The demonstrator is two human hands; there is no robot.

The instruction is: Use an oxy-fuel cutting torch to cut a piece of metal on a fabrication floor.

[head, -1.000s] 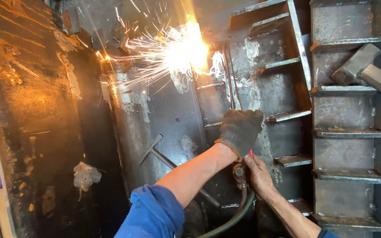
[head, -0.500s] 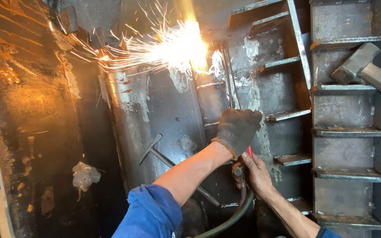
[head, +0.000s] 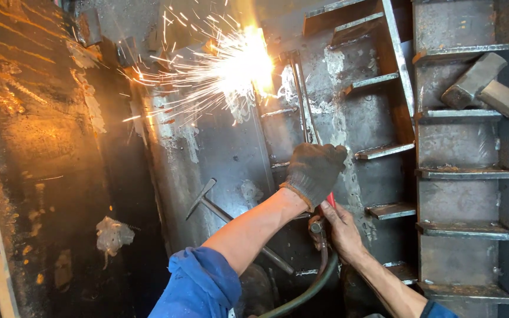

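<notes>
The cut is under way: at the upper middle of the frame a burst of sparks (head: 231, 65) sprays leftward off the steel plate (head: 219, 153), where the tip of the cutting torch (head: 303, 100) meets the metal. The torch's thin tubes run down from that bright spot to the centre of the frame. There the gloved left hand (head: 313, 172) is wrapped closed around the torch body, wrist bent back, bare forearm reaching up from a blue sleeve (head: 198, 285) at the bottom. Just below it the bare right hand (head: 340, 227) is closed around the handle end, where the dark hose (head: 307, 288) curls away to the bottom edge. To my eye, the next move calls for a steady creep along the cut line with both hands locked. A hammer (head: 484, 88) rests on the welded steel ribs (head: 463, 174) at upper right.
</notes>
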